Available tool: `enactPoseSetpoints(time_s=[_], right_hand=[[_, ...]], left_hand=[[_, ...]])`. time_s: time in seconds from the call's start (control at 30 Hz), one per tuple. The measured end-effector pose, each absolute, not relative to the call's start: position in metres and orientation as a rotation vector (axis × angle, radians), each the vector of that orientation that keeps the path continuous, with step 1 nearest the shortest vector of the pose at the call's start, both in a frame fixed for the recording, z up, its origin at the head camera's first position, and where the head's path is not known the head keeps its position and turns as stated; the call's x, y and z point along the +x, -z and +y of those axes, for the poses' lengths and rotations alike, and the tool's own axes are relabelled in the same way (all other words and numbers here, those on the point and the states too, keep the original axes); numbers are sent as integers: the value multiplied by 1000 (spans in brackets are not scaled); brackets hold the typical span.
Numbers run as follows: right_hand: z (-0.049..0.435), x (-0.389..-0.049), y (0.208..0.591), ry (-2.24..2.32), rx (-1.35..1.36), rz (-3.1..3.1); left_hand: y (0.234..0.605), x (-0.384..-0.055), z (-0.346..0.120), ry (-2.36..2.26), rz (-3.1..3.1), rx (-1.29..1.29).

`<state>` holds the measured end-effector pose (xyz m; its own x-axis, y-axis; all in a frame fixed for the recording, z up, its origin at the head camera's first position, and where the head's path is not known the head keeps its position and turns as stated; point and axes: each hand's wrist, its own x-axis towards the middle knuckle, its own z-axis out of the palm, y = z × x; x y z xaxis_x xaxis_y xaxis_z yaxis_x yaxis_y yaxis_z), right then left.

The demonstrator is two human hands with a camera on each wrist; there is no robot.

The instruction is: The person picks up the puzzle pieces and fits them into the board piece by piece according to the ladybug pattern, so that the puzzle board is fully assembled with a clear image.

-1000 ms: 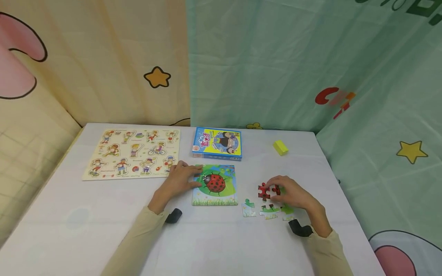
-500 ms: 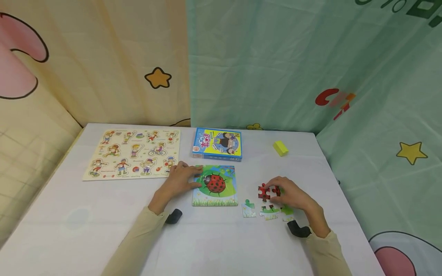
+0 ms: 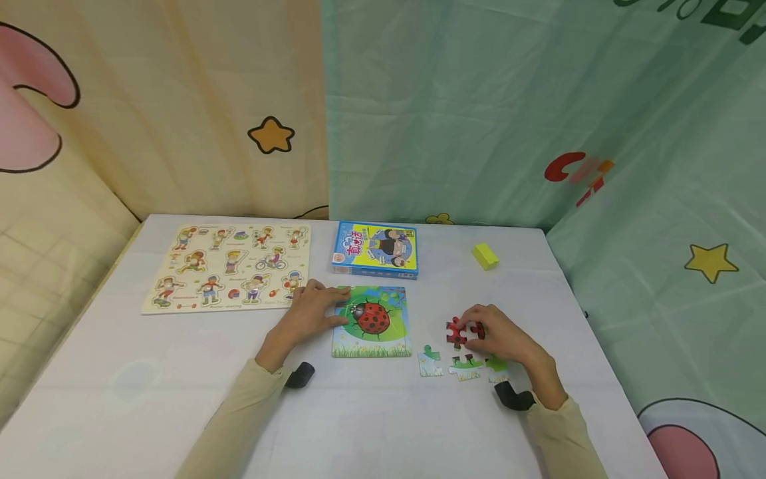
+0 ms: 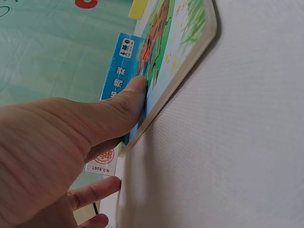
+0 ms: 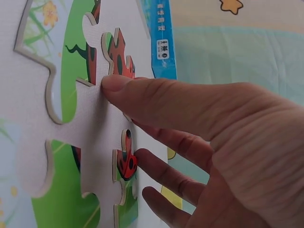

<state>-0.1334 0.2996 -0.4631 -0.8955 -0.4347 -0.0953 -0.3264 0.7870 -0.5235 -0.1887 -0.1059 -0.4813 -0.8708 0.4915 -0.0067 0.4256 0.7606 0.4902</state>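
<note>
My left hand (image 3: 308,313) rests on the left side of a square ladybug puzzle board (image 3: 371,349). In the left wrist view its thumb (image 4: 135,88) presses on the board's face, near the edge; some fingers are hidden behind it. To the right, my right hand (image 3: 503,334) pinches a red, black-spotted puzzle piece (image 3: 455,336) lying among other loose pieces. The thumb (image 5: 116,85) meets that piece's edge in the right wrist view. Another red-and-green piece (image 5: 126,166) lies under the fingers. Nearer the person are a pale piece (image 3: 430,364) and a green-topped piece (image 3: 466,368).
Behind the ladybug board lies a blue-and-yellow box (image 3: 377,249). A larger picture board with cartoon children (image 3: 209,266) is at the back left. A yellow block (image 3: 485,256) sits at the back right. Patterned curtains (image 3: 437,113) enclose the white table (image 3: 359,426).
</note>
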Motion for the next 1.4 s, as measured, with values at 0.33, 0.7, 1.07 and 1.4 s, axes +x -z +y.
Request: enactPoseSetpoints(time_s=[0.33,0.7,1.07,1.4], right_hand=[[299,-134,463,714,-598,2802],[286,-143,457,732,-622,2780],[251,-157,454,721,-751,2764],[206,-171,453,709,-864,2699]], left_hand=[[481,-189,-107,-742,2816,738],[477,-188,-106,-750,2809,727],[482,-188,-105,-769,2809,718],[483,-189,-106,-780,2814,716]])
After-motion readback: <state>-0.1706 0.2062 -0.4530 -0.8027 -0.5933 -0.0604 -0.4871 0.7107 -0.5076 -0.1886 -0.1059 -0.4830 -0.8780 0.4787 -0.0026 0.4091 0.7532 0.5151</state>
